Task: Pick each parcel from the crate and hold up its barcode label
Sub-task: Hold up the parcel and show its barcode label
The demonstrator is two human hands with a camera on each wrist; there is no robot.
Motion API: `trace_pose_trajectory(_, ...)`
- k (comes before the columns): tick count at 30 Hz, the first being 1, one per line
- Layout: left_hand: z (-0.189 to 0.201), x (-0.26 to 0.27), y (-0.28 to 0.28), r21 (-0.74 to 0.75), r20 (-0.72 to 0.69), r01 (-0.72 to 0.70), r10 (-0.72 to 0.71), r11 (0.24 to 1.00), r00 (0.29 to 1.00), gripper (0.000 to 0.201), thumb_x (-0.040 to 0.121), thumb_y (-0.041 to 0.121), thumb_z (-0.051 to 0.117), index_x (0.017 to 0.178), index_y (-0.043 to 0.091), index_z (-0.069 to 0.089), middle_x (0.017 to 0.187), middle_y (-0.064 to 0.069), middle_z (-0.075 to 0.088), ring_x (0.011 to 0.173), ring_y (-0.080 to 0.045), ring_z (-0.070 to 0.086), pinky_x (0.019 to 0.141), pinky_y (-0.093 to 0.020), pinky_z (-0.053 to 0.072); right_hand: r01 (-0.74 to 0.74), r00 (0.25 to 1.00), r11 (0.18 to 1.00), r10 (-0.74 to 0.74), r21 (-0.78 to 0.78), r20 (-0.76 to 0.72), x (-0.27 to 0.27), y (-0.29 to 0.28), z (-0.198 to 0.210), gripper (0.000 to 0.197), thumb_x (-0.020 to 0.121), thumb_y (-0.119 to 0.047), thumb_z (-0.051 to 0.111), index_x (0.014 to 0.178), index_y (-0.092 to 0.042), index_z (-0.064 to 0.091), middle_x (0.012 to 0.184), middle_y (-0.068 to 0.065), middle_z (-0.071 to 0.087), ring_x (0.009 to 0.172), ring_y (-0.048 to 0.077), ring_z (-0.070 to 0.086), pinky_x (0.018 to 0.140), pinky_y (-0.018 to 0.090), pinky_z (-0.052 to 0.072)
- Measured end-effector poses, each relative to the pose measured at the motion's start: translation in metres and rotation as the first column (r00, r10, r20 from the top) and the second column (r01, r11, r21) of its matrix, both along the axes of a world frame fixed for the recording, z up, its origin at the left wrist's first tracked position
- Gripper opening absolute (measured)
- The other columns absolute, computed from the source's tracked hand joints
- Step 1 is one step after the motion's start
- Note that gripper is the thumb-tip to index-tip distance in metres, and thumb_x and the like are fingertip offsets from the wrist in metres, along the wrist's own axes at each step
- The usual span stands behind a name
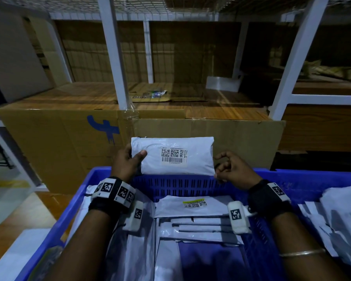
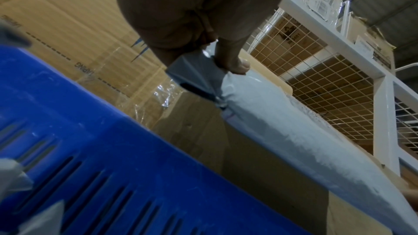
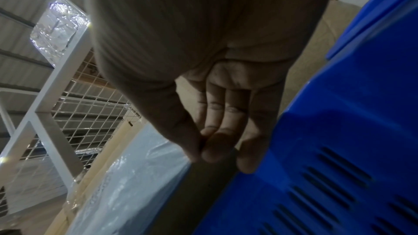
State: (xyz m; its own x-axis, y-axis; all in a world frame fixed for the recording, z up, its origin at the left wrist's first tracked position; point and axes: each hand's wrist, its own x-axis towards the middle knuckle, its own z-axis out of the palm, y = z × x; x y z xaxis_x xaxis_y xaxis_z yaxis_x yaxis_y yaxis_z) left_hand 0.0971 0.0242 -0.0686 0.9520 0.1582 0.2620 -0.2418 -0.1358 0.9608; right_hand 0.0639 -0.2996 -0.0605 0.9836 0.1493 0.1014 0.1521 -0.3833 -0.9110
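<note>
One white parcel (image 1: 176,155) is being held upright above the far rim of the blue crate (image 1: 190,184), its barcode label (image 1: 174,156) facing the head camera, with two square codes above a strip of bars. The left hand (image 1: 128,161) is gripping the parcel's left edge, thumb lying across the front and fingers going behind; in the left wrist view the thumb is pressing into the crumpled corner of the parcel (image 2: 271,122), which is stretching away to the lower right over the crate wall (image 2: 113,149). The right hand (image 1: 234,169) is hanging just beside the parcel's right edge with its fingers loosely curled and gripping nothing; whether a fingertip is grazing the lower right corner cannot be told. In the right wrist view the fingers (image 3: 226,113) are pointing down, thumb and fingertip close together, between the pale parcel (image 3: 135,176) and the slotted blue crate wall (image 3: 339,131). Inside the crate more white parcels (image 1: 195,220) are lying flat in overlapping layers, the nearest to the far wall carrying a label with a yellow strip (image 1: 195,203), and another heap of white bags (image 1: 340,216) is sitting at the right. Behind the crate a large cardboard box (image 1: 69,142) with a blue mark is standing against white metal shelving (image 1: 114,57) backed by wire mesh.
</note>
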Motion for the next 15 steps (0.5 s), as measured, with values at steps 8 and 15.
trace_pose_trajectory(8,-0.001,0.0007,-0.0024,0.027,0.016,0.015,-0.016,1.0,1.0,0.029,0.092,0.008,0.062,0.12,0.002,0.06,0.102,-0.01,0.07,0.094,-0.027,0.068,0.073,-0.037,0.054,-0.034,0.999,0.999,0.034,-0.004,0.004,-0.0029,0.0013,0.0057,0.039,0.083,0.011,0.066,0.106,-0.015,0.049,0.067,0.011,0.064,0.056,0.021,0.057,0.049,0.027,0.048)
trace_pose_trajectory(15,0.0009,-0.0021,-0.0054,-0.006,0.022,0.054,-0.054,0.999,0.998,0.024,0.092,0.006,0.061,0.116,0.006,0.061,0.097,-0.003,0.07,0.085,-0.019,0.068,0.059,-0.026,0.055,-0.008,0.998,1.0,0.008,-0.011,0.065,0.0011,0.0015,-0.0012,0.011,0.087,-0.003,0.069,0.079,-0.006,0.061,0.067,0.023,0.068,0.064,0.029,0.064,0.063,0.042,0.054)
